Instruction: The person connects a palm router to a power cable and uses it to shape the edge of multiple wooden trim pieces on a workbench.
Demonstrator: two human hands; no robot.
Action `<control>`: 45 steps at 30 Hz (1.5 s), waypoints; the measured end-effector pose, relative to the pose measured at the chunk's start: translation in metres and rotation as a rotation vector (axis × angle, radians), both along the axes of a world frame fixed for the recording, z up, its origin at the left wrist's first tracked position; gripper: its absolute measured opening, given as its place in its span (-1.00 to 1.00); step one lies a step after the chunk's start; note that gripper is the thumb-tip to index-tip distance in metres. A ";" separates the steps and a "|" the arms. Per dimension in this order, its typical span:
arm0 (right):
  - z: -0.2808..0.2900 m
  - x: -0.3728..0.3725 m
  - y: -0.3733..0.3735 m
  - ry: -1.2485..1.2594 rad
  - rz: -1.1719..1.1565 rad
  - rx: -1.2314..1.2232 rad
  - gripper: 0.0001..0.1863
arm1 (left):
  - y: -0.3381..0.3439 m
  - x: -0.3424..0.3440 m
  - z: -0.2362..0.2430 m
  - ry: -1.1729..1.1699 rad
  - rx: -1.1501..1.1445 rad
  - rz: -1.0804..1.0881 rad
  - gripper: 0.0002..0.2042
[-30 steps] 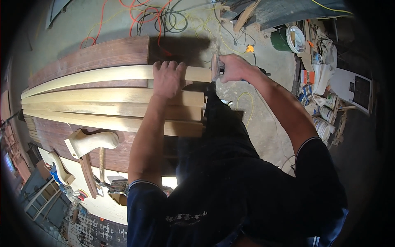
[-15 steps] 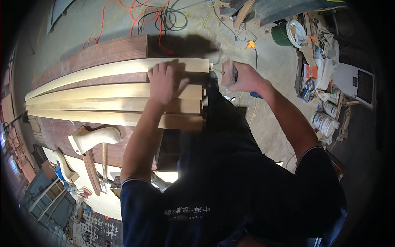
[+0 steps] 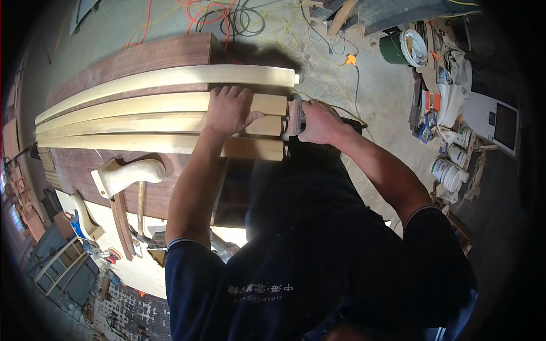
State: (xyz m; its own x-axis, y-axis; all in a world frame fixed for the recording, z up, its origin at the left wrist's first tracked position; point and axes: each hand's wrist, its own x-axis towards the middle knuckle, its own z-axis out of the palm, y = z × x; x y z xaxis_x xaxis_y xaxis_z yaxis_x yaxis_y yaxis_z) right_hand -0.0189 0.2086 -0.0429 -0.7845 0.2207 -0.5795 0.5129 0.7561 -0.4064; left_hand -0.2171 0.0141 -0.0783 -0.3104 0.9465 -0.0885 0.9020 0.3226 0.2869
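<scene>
Several long pale wooden bars [image 3: 165, 106] lie side by side, with small stubs at their right ends. My left hand [image 3: 228, 111] grips the second bar from the far side. Its fingers curl over the bar's far edge, and the thumb reaches right across the wood. In my right hand [image 3: 321, 122] is a handheld sander [image 3: 296, 115] with a flat reddish-brown face, upright against or very close to the right ends of the middle bars. The fingers hide much of its body. Beyond the middle bars lies the far bar [image 3: 250, 75], with neither hand on it.
Dark red-brown boards [image 3: 142, 59] support the bars. Nearer are a curved pale wooden leg [image 3: 133, 176] and a hammer [image 3: 141, 207]. Orange and black cords [image 3: 242, 20] coil on the far floor. Buckets [image 3: 445, 173] and scrap line the right.
My left hand has shifted from the far bar to the second bar. My right hand has brought the sander leftward and nearer, from past the far bar's end to the middle bars' ends.
</scene>
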 end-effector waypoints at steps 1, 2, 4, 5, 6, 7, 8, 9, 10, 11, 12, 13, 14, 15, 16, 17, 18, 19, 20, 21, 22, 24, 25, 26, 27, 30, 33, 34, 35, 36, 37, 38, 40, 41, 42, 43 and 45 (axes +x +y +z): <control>0.001 0.000 -0.001 -0.002 0.002 0.002 -0.36 | 0.003 0.001 0.000 -0.001 0.018 0.007 -0.30; 0.004 0.001 -0.003 0.035 -0.018 0.014 -0.38 | 0.006 0.001 0.001 -0.002 0.036 0.013 -0.30; 0.011 -0.002 -0.004 0.072 -0.033 0.030 -0.39 | 0.005 0.002 -0.005 0.004 0.064 0.017 -0.31; 0.015 -0.005 -0.005 0.056 -0.047 0.028 -0.38 | 0.004 0.001 -0.007 0.012 0.082 0.024 -0.30; 0.017 -0.007 -0.005 0.038 -0.065 0.025 -0.38 | 0.004 0.002 -0.007 0.019 0.097 0.028 -0.30; 0.017 -0.008 -0.005 0.036 -0.065 0.026 -0.38 | 0.004 0.002 -0.007 0.016 0.098 0.028 -0.30; 0.017 -0.009 -0.004 0.011 -0.056 0.029 -0.38 | 0.005 0.003 -0.007 0.011 0.088 0.032 -0.30; 0.016 -0.010 -0.004 -0.014 -0.046 0.031 -0.38 | 0.005 0.003 -0.007 0.007 0.077 0.036 -0.29; 0.016 -0.010 -0.005 -0.015 -0.044 0.031 -0.38 | 0.005 0.003 -0.007 0.005 0.077 0.038 -0.29; 0.016 -0.010 -0.005 -0.008 -0.045 0.051 -0.39 | 0.006 0.003 -0.007 0.007 0.087 0.038 -0.29; 0.016 -0.011 -0.005 0.000 -0.045 0.069 -0.39 | 0.005 0.003 -0.008 0.009 0.096 0.039 -0.28; 0.016 -0.011 -0.005 -0.002 -0.042 0.069 -0.39 | 0.004 0.003 -0.009 0.008 0.096 0.042 -0.28; 0.015 -0.012 -0.005 -0.003 -0.041 0.069 -0.39 | 0.003 0.003 -0.009 0.009 0.105 0.046 -0.27; 0.014 -0.013 -0.005 -0.004 -0.041 0.071 -0.39 | 0.003 0.003 -0.010 0.011 0.115 0.049 -0.27; 0.014 -0.013 -0.004 -0.004 -0.039 0.072 -0.39 | 0.003 0.003 -0.010 0.010 0.117 0.051 -0.27; 0.015 -0.013 -0.004 -0.012 -0.035 0.055 -0.39 | 0.002 0.003 -0.011 0.004 0.109 0.055 -0.26; 0.014 -0.013 -0.003 -0.021 -0.033 0.036 -0.40 | 0.002 0.004 -0.010 -0.003 0.100 0.057 -0.26; 0.014 -0.013 -0.003 -0.023 -0.033 0.037 -0.40 | 0.002 0.004 -0.010 -0.004 0.101 0.057 -0.26; 0.012 -0.012 -0.004 -0.011 -0.034 0.044 -0.40 | 0.002 0.005 -0.010 -0.005 0.094 0.060 -0.26; 0.011 -0.012 -0.004 0.002 -0.034 0.050 -0.41 | 0.002 0.005 -0.009 -0.004 0.086 0.062 -0.26; 0.012 -0.013 -0.003 0.001 -0.033 0.050 -0.41 | 0.002 0.005 -0.009 -0.005 0.086 0.063 -0.26; 0.013 -0.015 0.000 -0.015 -0.011 0.038 -0.41 | 0.002 0.005 -0.008 -0.005 0.090 0.064 -0.26; 0.013 -0.016 0.001 -0.016 -0.010 0.038 -0.41 | 0.001 0.005 -0.008 -0.006 0.089 0.065 -0.26; 0.013 -0.017 0.002 -0.024 -0.013 0.014 -0.41 | 0.001 0.005 -0.008 -0.006 0.084 0.065 -0.26; 0.013 -0.017 0.004 -0.032 -0.017 -0.008 -0.40 | 0.001 0.005 -0.008 -0.007 0.082 0.062 -0.26; 0.008 -0.019 0.008 -0.015 -0.031 -0.020 -0.40 | 0.002 0.005 -0.007 -0.002 0.063 0.050 -0.26; 0.006 -0.022 0.014 0.011 -0.028 0.007 -0.41 | 0.001 0.005 -0.005 -0.013 0.074 0.046 -0.25; 0.006 -0.024 0.015 0.011 -0.028 0.005 -0.41 | 0.001 0.005 -0.005 -0.013 0.072 0.047 -0.25; 0.005 -0.027 0.017 -0.020 -0.028 -0.030 -0.41 | 0.000 0.005 -0.005 -0.006 0.073 0.047 -0.25; 0.004 -0.028 0.019 -0.052 -0.031 -0.063 -0.41 | 0.001 0.005 -0.004 -0.001 0.076 0.045 -0.25; 0.000 -0.028 0.021 -0.053 -0.033 -0.063 -0.41 | 0.002 0.006 -0.004 -0.001 0.077 0.043 -0.25; -0.007 -0.026 0.023 -0.039 -0.034 -0.065 -0.43 | 0.002 0.006 -0.003 -0.005 0.065 0.040 -0.25; -0.006 -0.028 0.023 -0.024 -0.038 -0.069 -0.45 | 0.002 0.006 -0.003 -0.008 0.051 0.035 -0.25; -0.006 -0.029 0.025 -0.046 -0.043 -0.072 -0.46 | 0.001 0.007 -0.003 -0.014 0.043 0.042 -0.26; -0.004 -0.031 0.026 -0.067 -0.049 -0.074 -0.47 | 0.002 0.006 -0.003 -0.018 0.037 0.048 -0.26; -0.005 -0.032 0.027 -0.065 -0.053 -0.074 -0.47 | 0.002 0.006 -0.003 -0.016 0.037 0.044 -0.26; -0.007 -0.033 0.030 -0.060 -0.034 -0.087 -0.46 | 0.003 0.007 -0.003 -0.030 0.030 0.041 -0.27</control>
